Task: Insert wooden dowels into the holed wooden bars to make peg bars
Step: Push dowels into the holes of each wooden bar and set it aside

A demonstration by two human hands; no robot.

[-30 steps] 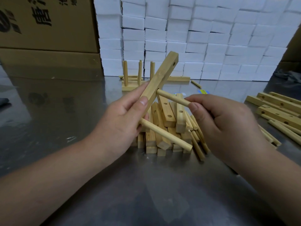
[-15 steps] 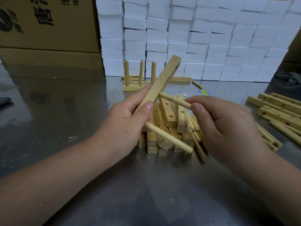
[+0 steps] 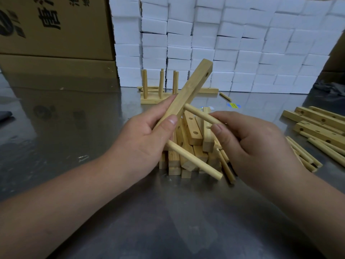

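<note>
The left grip [image 3: 145,144] clasps the bar [image 3: 188,92], tilted toward 1 o'clock above the surface [image 3: 168,221], while the right grip [image 3: 255,146] pinches a dowel [image 3: 197,114] meeting it from 4 o'clock; entering crooked, it could jam or skid off.

A reflective metal worktop [image 3: 168,221] carries a wall of stacked white blocks [image 3: 242,43] at the back. Beside it on the left, a printed cardboard box [image 3: 56,25] sits on another. A small yellow sticker [image 3: 233,105] lies near the blocks, and dark cloth [image 3: 330,88] lies far right.
</note>
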